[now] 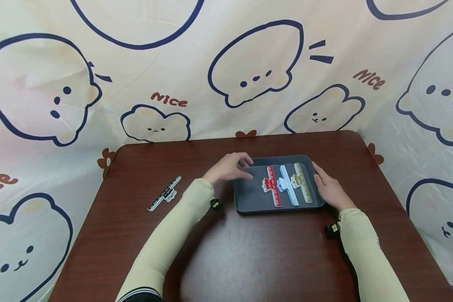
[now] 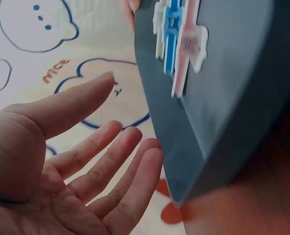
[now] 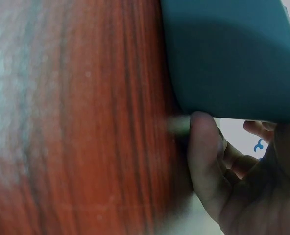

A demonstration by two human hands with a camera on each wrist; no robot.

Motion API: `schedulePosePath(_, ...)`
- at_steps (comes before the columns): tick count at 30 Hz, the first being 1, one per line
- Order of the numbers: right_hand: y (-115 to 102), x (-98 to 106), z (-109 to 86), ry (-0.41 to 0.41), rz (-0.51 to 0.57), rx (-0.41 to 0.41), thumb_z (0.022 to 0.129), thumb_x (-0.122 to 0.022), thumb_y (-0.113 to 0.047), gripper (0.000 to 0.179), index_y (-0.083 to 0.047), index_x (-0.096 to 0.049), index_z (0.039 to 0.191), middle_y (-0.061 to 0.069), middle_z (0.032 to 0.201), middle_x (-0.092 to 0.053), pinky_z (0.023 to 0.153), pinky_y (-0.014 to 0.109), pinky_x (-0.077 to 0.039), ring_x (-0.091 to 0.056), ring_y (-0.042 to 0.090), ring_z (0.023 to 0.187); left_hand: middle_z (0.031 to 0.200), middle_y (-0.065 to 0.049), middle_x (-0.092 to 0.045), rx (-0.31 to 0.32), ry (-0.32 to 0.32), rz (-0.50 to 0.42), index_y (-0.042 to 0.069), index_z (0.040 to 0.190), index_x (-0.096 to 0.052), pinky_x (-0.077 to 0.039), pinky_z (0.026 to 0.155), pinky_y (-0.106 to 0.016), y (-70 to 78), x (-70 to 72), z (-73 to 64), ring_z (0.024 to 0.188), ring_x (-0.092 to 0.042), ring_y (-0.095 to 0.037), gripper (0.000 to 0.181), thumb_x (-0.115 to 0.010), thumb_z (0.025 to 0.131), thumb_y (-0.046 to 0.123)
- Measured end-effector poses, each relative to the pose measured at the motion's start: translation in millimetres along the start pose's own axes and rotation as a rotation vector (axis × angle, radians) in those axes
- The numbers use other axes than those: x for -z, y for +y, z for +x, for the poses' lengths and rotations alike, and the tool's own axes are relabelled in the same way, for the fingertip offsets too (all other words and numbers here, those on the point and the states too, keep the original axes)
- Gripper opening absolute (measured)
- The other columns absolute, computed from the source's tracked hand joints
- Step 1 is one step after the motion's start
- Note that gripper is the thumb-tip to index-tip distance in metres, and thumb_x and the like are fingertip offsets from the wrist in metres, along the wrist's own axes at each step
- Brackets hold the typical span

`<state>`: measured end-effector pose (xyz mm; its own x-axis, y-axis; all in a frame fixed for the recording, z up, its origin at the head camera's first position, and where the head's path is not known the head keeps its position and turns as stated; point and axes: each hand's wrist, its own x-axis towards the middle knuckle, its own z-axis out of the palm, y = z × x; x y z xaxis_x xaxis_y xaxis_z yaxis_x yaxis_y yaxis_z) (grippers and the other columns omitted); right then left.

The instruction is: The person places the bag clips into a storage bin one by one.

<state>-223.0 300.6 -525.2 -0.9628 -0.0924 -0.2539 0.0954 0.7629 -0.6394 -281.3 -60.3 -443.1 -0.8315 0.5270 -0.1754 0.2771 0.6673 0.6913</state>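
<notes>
Left of the tray (image 1: 249,197) and the nearer left hand (image 1: 228,168), fingers spread, the black clip (image 1: 165,193) lies aslant; the right hand (image 1: 332,188), fingers straight, touches the tray's right edge.

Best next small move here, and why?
Probably reach the empty left hand toward the black ruler-marked clip: it's on the brown table, while a red clip, a blue clip and a yellow clip lie in the grey rectangular tray.

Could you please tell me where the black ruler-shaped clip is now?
In the head view, the black ruler-shaped clip lies on the dark brown table, left of the dark grey rectangular tray, beside the pale yellow-green left sleeve.
</notes>
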Motion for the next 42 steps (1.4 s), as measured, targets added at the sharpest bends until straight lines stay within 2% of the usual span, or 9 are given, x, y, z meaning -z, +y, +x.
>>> schedulePosePath(8,-2,1,-1.4,-0.007,0.004,-0.002,0.113,-0.021,-0.045,0.06,-0.029,0.0,0.167,0.027,0.169,-0.017,0.117,0.074,-0.025,-0.021,0.056,0.151,0.119,-0.01,-0.069,0.055,0.064,0.026,0.008,0.13,-0.065,-0.055,0.097,-0.044,-32.5,24.9,-35.9,0.112,-0.064,-0.027,0.042,-0.078,0.095,0.026)
schedulePosePath(14,1,1,-0.9,-0.005,0.002,-0.004,0.113,-0.02,-0.046,0.06,-0.031,0.001,0.167,0.026,0.17,-0.015,0.118,0.074,-0.023,-0.019,0.055,0.152,0.123,-0.012,-0.07,0.119,0.06,0.143,0.009,0.13,-0.065,-0.054,0.097,-0.049,-57.6,31.6,-69.0,0.113,-0.065,-0.031,0.046,-0.083,0.09,0.022)
schedulePosePath(17,2,1,-0.5,0.0,0.003,-0.005,0.113,-0.02,-0.046,0.06,-0.031,0.002,0.167,0.026,0.17,-0.015,0.118,0.073,-0.022,-0.018,0.055,0.153,0.127,-0.011,-0.069,0.081,-0.004,0.2,0.01,0.131,-0.065,-0.054,0.098,-0.05,-68.7,31.9,-81.9,0.116,-0.065,-0.031,0.051,-0.086,0.085,0.015)
schedulePosePath(23,2,0,0.9,-0.007,0.011,-0.001,0.113,-0.02,-0.047,0.06,-0.032,0.002,0.167,0.026,0.17,-0.015,0.118,0.074,-0.022,-0.018,0.056,0.152,0.134,-0.005,-0.067,-0.021,-0.232,0.251,0.015,0.135,-0.066,-0.051,0.107,-0.048,-84.8,31.9,-102.1,0.127,-0.06,-0.027,0.068,-0.091,0.074,-0.001)
schedulePosePath(26,1,0,1.0,-0.01,0.007,0.002,0.113,-0.02,-0.047,0.06,-0.032,0.002,0.167,0.025,0.17,-0.015,0.117,0.074,-0.023,-0.019,0.056,0.152,0.129,-0.003,-0.068,-0.03,-0.287,0.26,0.016,0.131,-0.068,-0.053,0.103,-0.045,-89.5,30.2,-106.9,0.123,-0.061,-0.024,0.066,-0.091,0.072,-0.003)
schedulePosePath(29,1,0,1.4,-0.006,0.003,0.006,0.113,-0.02,-0.046,0.06,-0.031,0.001,0.167,0.025,0.17,-0.015,0.118,0.074,-0.023,-0.019,0.056,0.152,0.119,-0.001,-0.07,-0.022,-0.293,0.249,0.016,0.124,-0.071,-0.055,0.097,-0.042,-91.3,28.4,-108.4,0.113,-0.063,-0.02,0.057,-0.091,0.074,-0.001)
schedulePosePath(35,2,0,1.4,-0.002,-0.004,0.007,0.113,-0.02,-0.046,0.06,-0.03,0.001,0.167,0.026,0.17,-0.016,0.117,0.074,-0.023,-0.019,0.056,0.152,0.104,0.004,-0.072,-0.044,-0.247,0.287,0.017,0.111,-0.077,-0.055,0.087,-0.034,-93.4,25.0,-107.0,0.096,-0.062,-0.014,0.033,-0.089,0.081,0.012)
schedulePosePath(38,2,0,1.2,0.0,-0.003,0.005,0.113,-0.02,-0.046,0.06,-0.03,0.001,0.167,0.026,0.17,-0.016,0.117,0.074,-0.023,-0.019,0.056,0.152,0.1,0.004,-0.071,-0.083,-0.221,0.317,0.018,0.111,-0.077,-0.054,0.084,-0.032,-94.7,23.3,-105.7,0.094,-0.063,-0.015,0.031,-0.089,0.082,0.016)
schedulePosePath(42,1,0,0.9,0.0,0.002,0.002,0.113,-0.02,-0.046,0.06,-0.031,0.001,0.167,0.025,0.17,-0.016,0.117,0.074,-0.023,-0.019,0.056,0.152,0.098,0.005,-0.07,-0.116,-0.188,0.286,0.017,0.113,-0.077,-0.052,0.081,-0.028,-95.5,22.3,-103.7,0.091,-0.063,-0.016,0.032,-0.088,0.083,0.018)
